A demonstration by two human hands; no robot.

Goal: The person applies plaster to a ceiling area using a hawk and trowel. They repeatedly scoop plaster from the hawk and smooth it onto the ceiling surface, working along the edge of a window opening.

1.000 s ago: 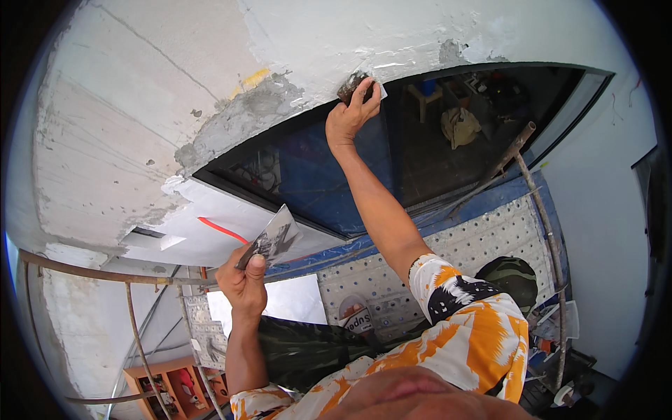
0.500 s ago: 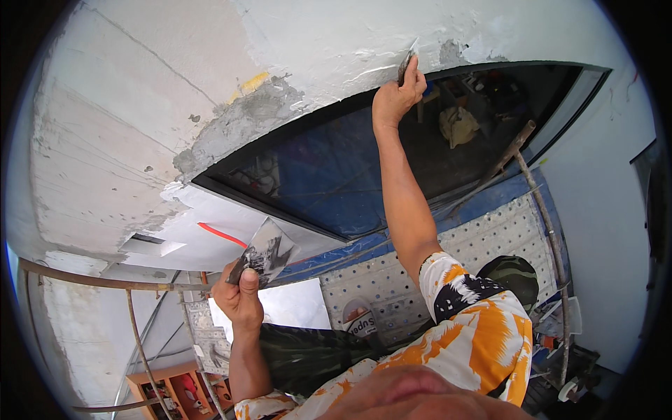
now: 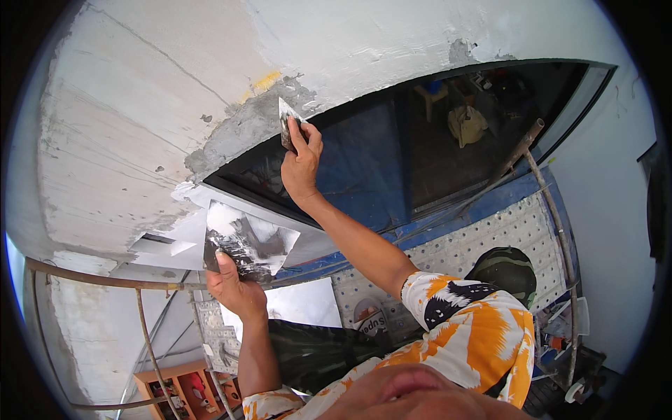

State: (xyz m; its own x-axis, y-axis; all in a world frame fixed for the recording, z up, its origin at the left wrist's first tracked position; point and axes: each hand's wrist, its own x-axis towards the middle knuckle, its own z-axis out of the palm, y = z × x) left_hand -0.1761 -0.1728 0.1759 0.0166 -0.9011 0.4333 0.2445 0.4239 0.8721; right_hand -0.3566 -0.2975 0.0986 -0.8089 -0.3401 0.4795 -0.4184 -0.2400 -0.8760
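My right hand grips a small putty knife, its blade at the rough grey patch along the edge above the dark glazed opening. Lower left, my left hand holds a wide metal blade tilted face-up, smeared with white and dark material. The white wall surface above has rough strokes and a yellow mark beside the patch.
Below me is a perforated metal platform with bent tube railings left and right. An orange shelf unit stands lower left, tools and containers lie lower right. A stool and bag show through the glass.
My right hand with the putty knife went right, then swung left and down to the grey patch. My left hand's blade has turned flatter toward the camera, showing more of its smeared face.
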